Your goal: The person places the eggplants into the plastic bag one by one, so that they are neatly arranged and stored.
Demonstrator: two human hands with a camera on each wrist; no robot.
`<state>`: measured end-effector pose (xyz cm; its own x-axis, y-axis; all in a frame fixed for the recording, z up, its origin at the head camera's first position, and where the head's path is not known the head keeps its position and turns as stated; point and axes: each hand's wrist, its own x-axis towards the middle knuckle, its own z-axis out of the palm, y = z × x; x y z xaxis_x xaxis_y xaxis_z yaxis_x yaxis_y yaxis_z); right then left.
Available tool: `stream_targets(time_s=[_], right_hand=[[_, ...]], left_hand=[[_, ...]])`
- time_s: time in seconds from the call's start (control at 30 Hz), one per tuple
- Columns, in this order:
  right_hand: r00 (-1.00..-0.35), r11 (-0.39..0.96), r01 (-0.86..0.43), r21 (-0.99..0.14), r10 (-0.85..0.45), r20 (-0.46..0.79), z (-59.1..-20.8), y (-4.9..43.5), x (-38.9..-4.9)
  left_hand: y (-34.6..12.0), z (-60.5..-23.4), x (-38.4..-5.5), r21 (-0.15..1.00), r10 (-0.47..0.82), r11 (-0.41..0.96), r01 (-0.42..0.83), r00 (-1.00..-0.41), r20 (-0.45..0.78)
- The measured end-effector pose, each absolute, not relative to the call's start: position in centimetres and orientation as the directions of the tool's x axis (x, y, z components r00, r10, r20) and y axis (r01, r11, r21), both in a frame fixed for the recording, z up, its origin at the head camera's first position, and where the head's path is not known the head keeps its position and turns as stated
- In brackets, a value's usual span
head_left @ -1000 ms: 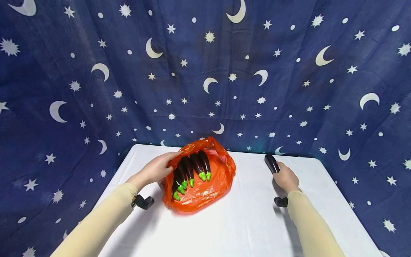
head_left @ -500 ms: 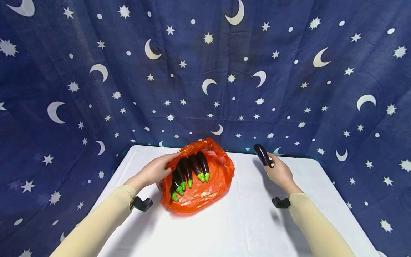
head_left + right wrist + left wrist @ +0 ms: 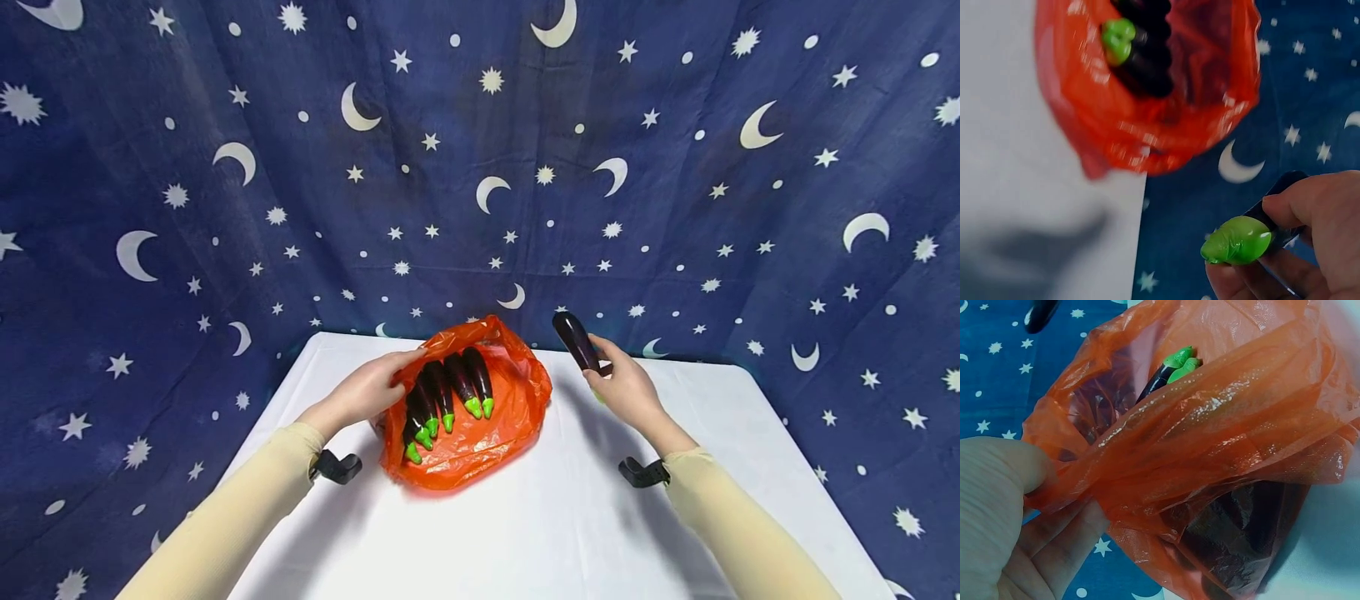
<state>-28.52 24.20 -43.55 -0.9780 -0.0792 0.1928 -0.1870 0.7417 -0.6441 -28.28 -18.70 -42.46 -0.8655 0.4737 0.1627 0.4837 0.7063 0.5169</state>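
An orange-red plastic bag (image 3: 480,450) lies on the table with its mouth spread open. Inside it, several dark purple eggplants (image 3: 440,392) with green stem ends lie side by side. My left hand (image 3: 371,387) pinches the bag's left rim between thumb and fingers; the left wrist view shows the bunched plastic film (image 3: 1166,456) in that grip. Raised above the table to the right of the bag, my right hand (image 3: 626,385) holds one eggplant (image 3: 576,337). Its green cap (image 3: 1238,240) points back toward the wrist in the right wrist view, and its dark end points away.
A white cloth covers the table (image 3: 525,533). Behind it and on both sides hangs a dark blue curtain (image 3: 450,192) printed with moons and stars. A black strap mount (image 3: 337,467) sits on each wrist.
My right hand has lifted its eggplant from near the table's right back and brought it leftward, closer to the bag. The left hand and the bag stay nearly in place.
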Motion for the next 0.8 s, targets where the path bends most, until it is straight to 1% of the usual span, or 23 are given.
stream_targets(time_s=[0.33,0.53,0.8], right_hand=[[-0.952,0.692,-0.303,-0.655,-0.184,0.245,-42.7,20.8,-27.5],[-0.948,0.695,-0.319,-0.645,-0.228,0.224,-43.0,18.9,-27.2],[-0.938,0.724,-0.347,-0.597,-0.278,0.208,-44.0,16.5,-27.3]], left_hand=[[-18.5,-42.3,-28.4,0.511,0.476,0.710,0.485,-0.865,0.159],[-18.5,-42.2,-28.3,0.518,0.476,0.708,0.481,-0.866,0.155],[-18.3,-42.0,-28.3,0.522,0.479,0.702,0.485,-0.864,0.158]])
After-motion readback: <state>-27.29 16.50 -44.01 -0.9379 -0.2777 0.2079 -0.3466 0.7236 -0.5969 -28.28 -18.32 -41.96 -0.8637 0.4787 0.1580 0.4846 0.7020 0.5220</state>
